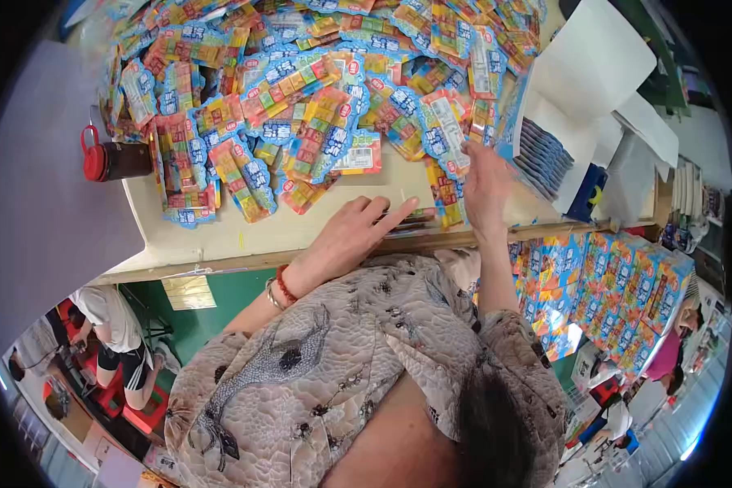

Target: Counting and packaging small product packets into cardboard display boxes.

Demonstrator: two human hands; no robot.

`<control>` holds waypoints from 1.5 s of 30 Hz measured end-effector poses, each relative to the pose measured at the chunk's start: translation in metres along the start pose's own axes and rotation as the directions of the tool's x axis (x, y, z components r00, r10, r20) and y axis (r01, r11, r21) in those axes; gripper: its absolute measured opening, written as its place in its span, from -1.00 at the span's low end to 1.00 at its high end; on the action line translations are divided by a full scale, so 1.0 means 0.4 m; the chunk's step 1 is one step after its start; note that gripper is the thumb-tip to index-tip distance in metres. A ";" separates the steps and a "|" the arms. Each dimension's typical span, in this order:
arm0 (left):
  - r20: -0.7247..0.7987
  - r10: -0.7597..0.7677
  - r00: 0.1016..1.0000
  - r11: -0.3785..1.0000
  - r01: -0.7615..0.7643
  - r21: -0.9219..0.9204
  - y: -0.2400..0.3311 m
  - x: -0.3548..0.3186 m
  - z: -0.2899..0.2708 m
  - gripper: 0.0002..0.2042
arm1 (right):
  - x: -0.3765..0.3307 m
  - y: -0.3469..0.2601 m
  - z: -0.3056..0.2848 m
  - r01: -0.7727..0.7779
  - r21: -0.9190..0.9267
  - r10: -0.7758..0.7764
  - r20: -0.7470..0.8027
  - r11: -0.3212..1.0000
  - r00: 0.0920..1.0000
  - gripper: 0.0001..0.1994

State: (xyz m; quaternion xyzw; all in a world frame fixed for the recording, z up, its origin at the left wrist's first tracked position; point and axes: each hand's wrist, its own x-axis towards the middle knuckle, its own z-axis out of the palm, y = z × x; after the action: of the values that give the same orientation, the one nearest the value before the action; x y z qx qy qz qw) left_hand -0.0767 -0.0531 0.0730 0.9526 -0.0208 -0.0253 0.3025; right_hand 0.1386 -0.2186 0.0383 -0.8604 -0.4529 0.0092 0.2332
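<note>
Colourful packets (301, 106) heaped just beyond both hands. Left hand (354, 236) flat, fingers spread, holding nothing. Right hand (486, 183) gripping one packet (447, 130).

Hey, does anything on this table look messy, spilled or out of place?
Yes. The colourful blister packs lie in a loose heap, overlapping at all angles, unlike the neat blue stack on the right. The left hand rests flat on the table; the right hand touches packs at the heap's edge.
</note>
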 end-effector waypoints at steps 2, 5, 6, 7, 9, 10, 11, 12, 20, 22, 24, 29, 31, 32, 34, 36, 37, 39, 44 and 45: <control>-0.062 0.023 0.998 0.999 -0.025 -0.028 -0.003 0.007 0.031 -0.35 | 0.034 -0.058 -0.008 -0.107 0.085 0.109 -0.016 0.991 0.994 -0.55; -0.156 0.141 0.978 0.990 -0.144 -0.010 -0.028 0.016 0.049 -0.30 | 0.042 -0.065 -0.012 -0.129 0.171 0.130 0.008 0.977 0.992 -0.47; -0.156 0.141 0.978 0.989 -0.144 -0.010 -0.026 0.020 0.047 -0.30 | 0.039 -0.061 -0.010 -0.049 0.170 0.043 0.042 0.984 0.998 -0.41; -0.207 0.117 0.971 0.993 -0.115 0.020 -0.023 0.025 0.050 -0.26 | 0.032 -0.052 0.002 -0.051 0.169 0.044 0.043 0.984 0.998 -0.41; -0.258 0.094 0.961 0.995 -0.084 0.047 -0.015 0.028 0.054 -0.21 | 0.020 -0.036 0.026 -0.124 0.115 0.107 0.143 0.986 0.984 -0.34; -0.271 0.060 0.961 0.996 -0.040 0.080 -0.009 0.028 0.055 -0.22 | 0.021 -0.035 0.027 -0.127 0.114 0.110 0.141 0.985 0.984 -0.34; -0.285 0.027 0.958 0.994 0.005 0.112 -0.005 0.026 0.056 -0.22 | 0.023 -0.037 0.027 -0.080 0.059 0.074 0.100 0.995 0.992 -0.39; -0.284 0.030 0.958 0.994 0.002 0.111 -0.002 0.024 0.055 -0.22 | 0.023 -0.038 0.026 -0.036 0.002 0.036 0.061 0.999 0.997 -0.44; -0.063 -0.019 0.998 0.999 0.016 -0.038 -0.028 -0.042 0.026 -0.20 | 0.010 -0.103 -0.057 0.104 0.237 -0.087 -0.084 0.966 0.993 -0.61; -0.177 -0.004 0.984 1.000 0.009 0.029 -0.031 -0.046 0.030 -0.19 | -0.003 -0.127 -0.039 0.128 0.310 -0.140 0.017 0.942 0.990 -0.63; -0.286 0.021 0.958 0.995 0.007 0.098 -0.032 -0.043 0.026 -0.18 | -0.026 -0.139 0.016 0.037 0.416 -0.188 0.327 0.909 0.926 -0.68; -0.185 -0.194 0.963 0.981 0.196 -0.007 -0.051 -0.063 0.032 -0.14 | 0.050 -0.199 0.027 0.028 0.593 -0.303 0.370 0.805 0.878 -0.74; -0.112 -0.247 0.962 0.964 0.232 -0.132 -0.054 -0.068 0.034 -0.16 | 0.086 -0.180 0.045 0.225 0.430 -0.332 0.192 0.875 0.924 -0.74; -0.136 -0.220 0.966 0.968 0.199 -0.152 -0.054 -0.070 0.034 -0.20 | 0.109 -0.174 0.046 0.230 0.428 -0.336 0.191 0.874 0.922 -0.74; -0.166 -0.195 0.967 0.971 0.166 -0.171 -0.060 -0.073 0.039 -0.24 | 0.159 -0.164 0.049 0.317 0.043 -0.316 -0.026 0.947 0.948 -0.73; -0.196 -0.152 0.969 0.979 0.120 -0.165 -0.069 -0.075 0.050 -0.28 | 0.177 -0.135 0.077 0.163 -0.016 -0.164 -0.075 0.987 0.984 -0.74; -0.200 -0.154 0.968 0.979 0.122 -0.166 -0.068 -0.075 0.049 -0.28 | 0.179 -0.119 0.089 -0.003 -0.063 -0.006 -0.130 0.998 0.991 -0.74; -0.174 -0.165 0.971 0.965 0.122 -0.234 -0.065 -0.071 0.045 -0.34 | 0.181 -0.080 0.094 -0.008 0.089 0.012 -0.053 0.996 0.999 -0.75; -0.174 -0.213 0.961 0.947 0.160 -0.278 -0.084 -0.074 0.045 -0.36 | 0.162 -0.100 0.010 -0.272 0.389 0.274 0.052 0.880 0.960 -0.81; -0.154 -0.190 0.970 0.953 0.145 -0.266 -0.091 -0.077 0.050 -0.35 | 0.150 -0.103 -0.006 -0.236 0.402 0.269 -0.027 0.885 0.963 -0.84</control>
State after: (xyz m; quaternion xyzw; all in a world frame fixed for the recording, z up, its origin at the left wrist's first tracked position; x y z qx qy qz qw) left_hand -0.1077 -0.0332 0.0366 0.9030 0.0909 0.0317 0.4188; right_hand 0.1426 -0.1526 0.0692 -0.8469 -0.3159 0.0955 0.4169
